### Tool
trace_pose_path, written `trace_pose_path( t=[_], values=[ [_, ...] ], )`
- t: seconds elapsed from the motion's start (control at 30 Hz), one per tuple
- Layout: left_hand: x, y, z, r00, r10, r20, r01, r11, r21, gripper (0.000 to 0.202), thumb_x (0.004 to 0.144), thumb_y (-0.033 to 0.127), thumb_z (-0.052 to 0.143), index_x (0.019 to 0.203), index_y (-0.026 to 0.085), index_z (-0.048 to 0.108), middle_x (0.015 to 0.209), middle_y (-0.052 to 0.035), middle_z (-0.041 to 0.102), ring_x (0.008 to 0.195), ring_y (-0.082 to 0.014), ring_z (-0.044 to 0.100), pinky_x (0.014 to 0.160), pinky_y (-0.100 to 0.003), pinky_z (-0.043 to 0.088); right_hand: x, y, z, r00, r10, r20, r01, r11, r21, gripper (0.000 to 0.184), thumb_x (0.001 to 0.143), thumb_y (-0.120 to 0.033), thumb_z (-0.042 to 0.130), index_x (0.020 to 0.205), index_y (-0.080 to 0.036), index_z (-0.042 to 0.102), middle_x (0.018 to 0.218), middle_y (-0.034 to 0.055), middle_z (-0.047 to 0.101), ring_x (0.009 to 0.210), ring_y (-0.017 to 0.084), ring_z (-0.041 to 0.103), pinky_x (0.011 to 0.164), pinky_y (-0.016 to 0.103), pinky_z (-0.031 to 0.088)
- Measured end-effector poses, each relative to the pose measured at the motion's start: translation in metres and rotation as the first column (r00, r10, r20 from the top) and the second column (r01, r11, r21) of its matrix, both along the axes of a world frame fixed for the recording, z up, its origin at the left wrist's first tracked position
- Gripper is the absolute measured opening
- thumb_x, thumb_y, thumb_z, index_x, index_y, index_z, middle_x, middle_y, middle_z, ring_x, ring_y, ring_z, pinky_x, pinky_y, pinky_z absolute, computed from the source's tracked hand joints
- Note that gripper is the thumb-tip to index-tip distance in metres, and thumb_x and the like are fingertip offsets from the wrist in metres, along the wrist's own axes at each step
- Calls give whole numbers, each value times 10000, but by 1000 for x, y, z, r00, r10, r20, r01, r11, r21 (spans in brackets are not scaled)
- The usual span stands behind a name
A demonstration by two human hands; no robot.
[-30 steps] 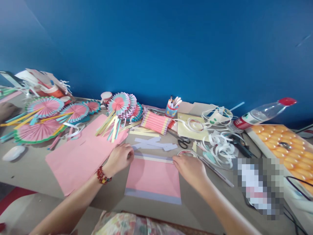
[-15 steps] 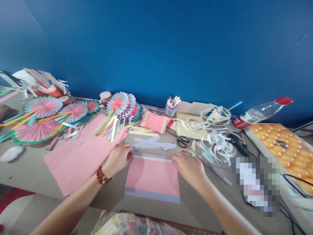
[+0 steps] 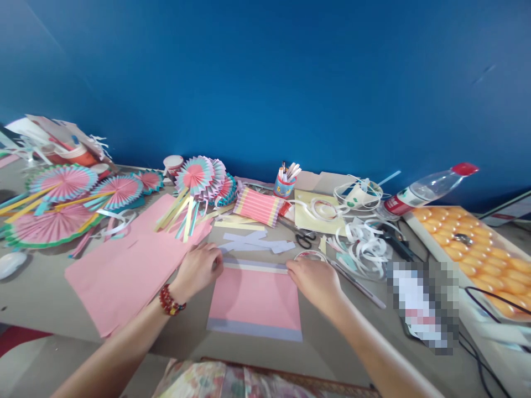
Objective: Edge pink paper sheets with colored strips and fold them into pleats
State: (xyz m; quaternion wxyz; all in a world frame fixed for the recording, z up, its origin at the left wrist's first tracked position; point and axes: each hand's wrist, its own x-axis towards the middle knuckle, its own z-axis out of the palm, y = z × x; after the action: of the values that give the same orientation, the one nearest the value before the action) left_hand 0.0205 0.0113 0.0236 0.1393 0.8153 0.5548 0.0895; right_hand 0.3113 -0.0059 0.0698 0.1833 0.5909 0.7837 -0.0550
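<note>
In front of me a pink paper sheet (image 3: 254, 298) lies flat, with a lavender band along its near edge and a lavender and a whitish strip across its far edge. At its far left corner my left hand (image 3: 199, 271) has curled fingers closed on the edge, the fingertips partly hidden. My right hand (image 3: 313, 281) pinches the far right corner between thumb and fingers. Just beyond the sheet lie loose lavender paper strips (image 3: 253, 243). Beside my right hand are a roll of tape (image 3: 310, 254) and a slim pen-like tool (image 3: 365, 290).
Stacked pink paper (image 3: 133, 260) lies left, near pleated paper fans (image 3: 120, 190). Toward the wall stand a striped pleated paper piece (image 3: 257, 205) and a pen cup (image 3: 284, 185). Rightward are scissors (image 3: 305, 239), curled white strips (image 3: 365, 249), a plastic bottle (image 3: 429, 190) and a blurred-out object (image 3: 423, 307).
The view has turned slightly to the right, so things appear a little further left. Both hands stay at the sheet's far corners, with hardly any movement against the paper.
</note>
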Motion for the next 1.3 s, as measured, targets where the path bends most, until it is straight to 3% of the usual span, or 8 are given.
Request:
trace_pose_path(
  t=[0.83, 1.3],
  values=[
    [0, 0, -1, 1000, -10, -2, 10, 1000, 10, 113, 809, 132, 558, 737, 193, 619, 802, -23, 638, 811, -186, 593, 727, -297, 367, -4, 1, -2, 999, 31, 27, -31, 999, -7, 167, 912, -196, 526, 909, -208, 693, 853, 75, 707, 786, 259, 709, 576, 275, 438],
    [0, 1, -2, 1000, -3, -21, 3, 1000, 18, 85, 778, 147, 544, 729, 198, 591, 782, -21, 630, 802, -200, 585, 718, -315, 367, -12, 4, 0, 998, 43, 53, -42, 999, -20, 212, 818, -54, 539, 862, -166, 713, 769, 117, 711, 766, 295, 710, 570, 297, 457]
  ],
)
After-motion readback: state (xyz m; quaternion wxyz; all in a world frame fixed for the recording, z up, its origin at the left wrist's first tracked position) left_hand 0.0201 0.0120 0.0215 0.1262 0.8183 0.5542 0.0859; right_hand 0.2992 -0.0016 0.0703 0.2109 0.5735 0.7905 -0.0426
